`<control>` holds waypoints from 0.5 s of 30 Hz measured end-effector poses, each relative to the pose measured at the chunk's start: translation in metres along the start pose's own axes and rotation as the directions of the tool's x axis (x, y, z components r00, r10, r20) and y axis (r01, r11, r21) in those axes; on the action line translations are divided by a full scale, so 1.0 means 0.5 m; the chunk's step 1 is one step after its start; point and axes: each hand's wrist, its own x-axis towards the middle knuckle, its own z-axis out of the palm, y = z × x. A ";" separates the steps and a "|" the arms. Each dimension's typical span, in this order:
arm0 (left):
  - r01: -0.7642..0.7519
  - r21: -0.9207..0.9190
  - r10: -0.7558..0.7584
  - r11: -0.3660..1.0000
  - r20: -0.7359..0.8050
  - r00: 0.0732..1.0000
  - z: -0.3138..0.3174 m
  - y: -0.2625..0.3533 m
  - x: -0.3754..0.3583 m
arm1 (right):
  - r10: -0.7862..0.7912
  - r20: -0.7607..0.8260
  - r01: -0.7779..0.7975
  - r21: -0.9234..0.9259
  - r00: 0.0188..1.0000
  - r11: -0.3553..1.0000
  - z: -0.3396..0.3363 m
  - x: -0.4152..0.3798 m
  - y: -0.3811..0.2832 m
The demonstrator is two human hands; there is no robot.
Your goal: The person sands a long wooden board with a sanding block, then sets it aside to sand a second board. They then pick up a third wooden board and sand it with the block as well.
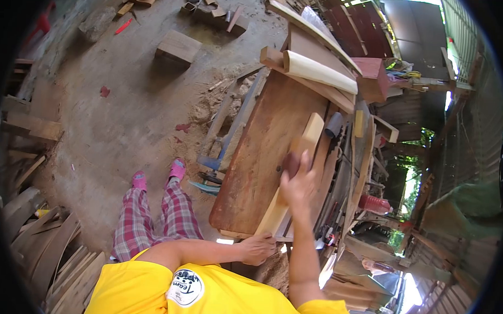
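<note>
A long pale wooden piece (273,213) lies along the brown wooden tabletop (251,151). At its near end, my left hand (257,249) is closed around the wood. My right hand (299,186), slightly blurred, is farther up the same piece, with its fingers partly raised. It holds a dark reddish-brown block (290,164) against the wood. How the fingers wrap the block is partly hidden.
Shaped pale wood (320,72) lies across the table's far end. A dark cylinder (334,125) and tools stand along its right side. A wooden block (178,47) sits on the concrete floor. Scrap wood (60,244) is piled at lower left.
</note>
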 end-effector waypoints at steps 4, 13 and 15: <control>0.007 -0.027 -0.007 1.000 0.013 1.000 0.003 0.002 0.005 | 0.147 0.078 -0.150 0.033 0.986 0.988 0.017 0.280 0.003; -0.029 -0.033 0.028 0.999 -0.030 0.999 0.000 -0.002 0.009 | 0.006 0.072 -0.012 0.076 0.997 0.997 -0.040 -0.155 0.035; -0.005 -0.005 0.004 1.000 -0.078 0.997 0.001 0.001 0.009 | 0.051 0.140 -0.067 0.110 0.989 0.992 -0.057 -0.150 0.026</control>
